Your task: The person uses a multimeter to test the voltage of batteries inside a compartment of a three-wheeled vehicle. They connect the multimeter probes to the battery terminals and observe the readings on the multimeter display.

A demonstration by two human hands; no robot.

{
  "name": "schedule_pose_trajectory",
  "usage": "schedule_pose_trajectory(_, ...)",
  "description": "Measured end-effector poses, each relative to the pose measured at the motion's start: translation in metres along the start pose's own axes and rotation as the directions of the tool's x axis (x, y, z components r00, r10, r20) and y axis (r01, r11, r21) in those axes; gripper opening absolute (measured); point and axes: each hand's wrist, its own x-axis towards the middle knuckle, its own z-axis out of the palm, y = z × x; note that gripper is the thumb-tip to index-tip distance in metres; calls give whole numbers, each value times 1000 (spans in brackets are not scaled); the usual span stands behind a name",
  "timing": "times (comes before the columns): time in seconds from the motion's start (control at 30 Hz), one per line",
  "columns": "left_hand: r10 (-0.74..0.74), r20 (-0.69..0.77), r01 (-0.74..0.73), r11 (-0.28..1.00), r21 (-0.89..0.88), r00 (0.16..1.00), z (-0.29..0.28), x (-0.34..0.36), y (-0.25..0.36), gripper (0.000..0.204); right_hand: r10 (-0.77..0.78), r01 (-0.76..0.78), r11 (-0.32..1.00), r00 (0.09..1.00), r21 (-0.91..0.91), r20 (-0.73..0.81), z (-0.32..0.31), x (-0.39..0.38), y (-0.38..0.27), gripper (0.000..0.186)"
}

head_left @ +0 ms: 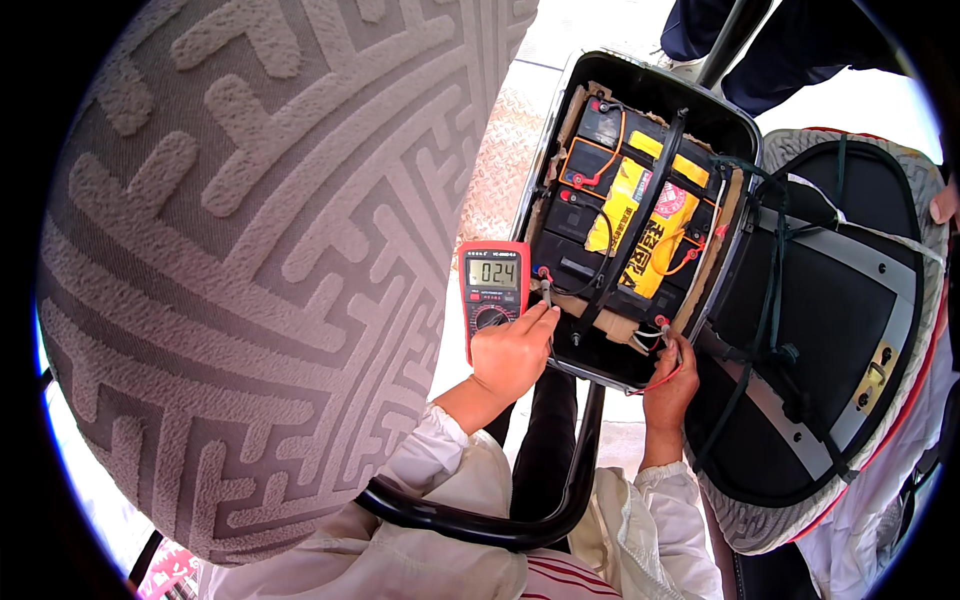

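Observation:
My left hand [512, 352] is closed, its fingers pinching a thin test probe [547, 292] beside a red-marked terminal [543, 272] at the battery pack's near left corner. Just behind that hand is a red and dark digital multimeter [493, 285] with its display lit; whether the hand also supports it is hidden. My right hand [671, 385] is closed around a test probe [667, 334] with a red lead, its tip by the near right terminal [661, 321]. The dark batteries [578, 222], joined by orange and black wires, sit in an open black box [745, 125].
A black strap [657, 180] and yellow label [625, 205] cross the batteries. A large grey patterned cushion [270, 250] fills the left. At right lies a black seat underside [825, 290] with cords. A curved black bar [500, 532] runs near me. Another person's legs [810, 60] stand beyond.

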Motion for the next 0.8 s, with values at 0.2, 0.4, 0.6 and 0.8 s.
schedule_pose_trajectory(0.2,-4,0,4,1000,1,1000,-1,-2,1,26,-22,22,1000,1000,6,-17,1,0,1,28)
schedule_pose_trajectory(0.4,-12,-17,12,1000,0,1000,0,2,1,25,6,-6,1000,1000,26,-10,1,0,0,28)
schedule_pose_trajectory(0.6,-21,-17,21,1000,10,1000,1,4,-4,23,26,-26,999,1000,34,11,-1,1,-3,28)
schedule_pose_trajectory(0.8,-32,-13,32,1000,0,999,-2,2,0,20,24,-24,999,1000,46,2,0,1,0,28)
